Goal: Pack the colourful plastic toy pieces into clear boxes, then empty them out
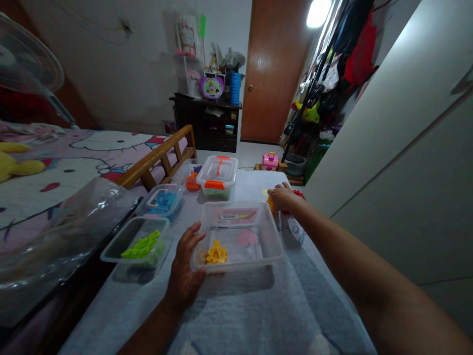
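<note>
1 l. hand (pixel 186 264) spread, at 1 clear box (pixel 271 231); 1 r. hand (pixel 283 196), can't tell grip

Both the left hand (pixel 185 276) and the right hand (pixel 284 196) are bare, with slim, rounded fingers (pixel 189 236). The left forearm (pixel 158 323) is uncovered; the bare right arm (pixel 343 261) widens toward the near edge.

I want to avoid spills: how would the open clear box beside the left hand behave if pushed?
The clear box is probably light: few yellow pieces show inside. Its broad, low shape suggests sliding rather than tipping. Its smooth-looking plastic might feel slippery.
</note>
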### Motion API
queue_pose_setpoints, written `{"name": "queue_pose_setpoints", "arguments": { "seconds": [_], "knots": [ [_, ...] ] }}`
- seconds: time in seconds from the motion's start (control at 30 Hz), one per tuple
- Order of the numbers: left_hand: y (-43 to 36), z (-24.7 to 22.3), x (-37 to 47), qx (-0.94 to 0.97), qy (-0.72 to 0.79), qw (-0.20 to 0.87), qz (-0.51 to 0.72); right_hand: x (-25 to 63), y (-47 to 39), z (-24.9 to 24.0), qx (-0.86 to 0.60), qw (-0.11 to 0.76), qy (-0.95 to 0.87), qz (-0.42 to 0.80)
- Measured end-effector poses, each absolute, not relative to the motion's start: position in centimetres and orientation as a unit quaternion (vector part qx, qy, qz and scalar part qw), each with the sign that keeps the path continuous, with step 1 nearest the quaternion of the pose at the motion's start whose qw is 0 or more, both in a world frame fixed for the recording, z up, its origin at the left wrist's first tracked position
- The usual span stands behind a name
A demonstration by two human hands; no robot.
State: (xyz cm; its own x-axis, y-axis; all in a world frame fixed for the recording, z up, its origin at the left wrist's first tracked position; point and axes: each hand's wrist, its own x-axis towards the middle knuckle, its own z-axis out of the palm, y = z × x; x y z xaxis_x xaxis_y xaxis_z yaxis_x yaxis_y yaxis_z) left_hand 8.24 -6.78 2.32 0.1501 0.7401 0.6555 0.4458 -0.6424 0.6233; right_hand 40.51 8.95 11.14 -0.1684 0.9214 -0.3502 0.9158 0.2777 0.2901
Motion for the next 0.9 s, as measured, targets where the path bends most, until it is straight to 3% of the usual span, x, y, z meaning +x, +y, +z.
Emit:
{"name": "queue_pose_setpoints", "arguments": {
  "seconds": [0.43,0.77,0.9],
  "knots": [
    [-6.8,2.6,8.2,0.751,0.396,0.130,0.512,40.6,8.4,12.3,0.608,0.208,0.766,0.016],
    [-6.9,2.8,8.5,0.744,0.391,0.142,0.523,35.7,3.6,22.5,0.536,0.057,0.842,0.015],
    [-6.9,2.7,8.6,0.743,0.387,0.143,0.527,30.3,1.1,21.3,0.441,0.133,0.885,-0.072]
  ]
}}
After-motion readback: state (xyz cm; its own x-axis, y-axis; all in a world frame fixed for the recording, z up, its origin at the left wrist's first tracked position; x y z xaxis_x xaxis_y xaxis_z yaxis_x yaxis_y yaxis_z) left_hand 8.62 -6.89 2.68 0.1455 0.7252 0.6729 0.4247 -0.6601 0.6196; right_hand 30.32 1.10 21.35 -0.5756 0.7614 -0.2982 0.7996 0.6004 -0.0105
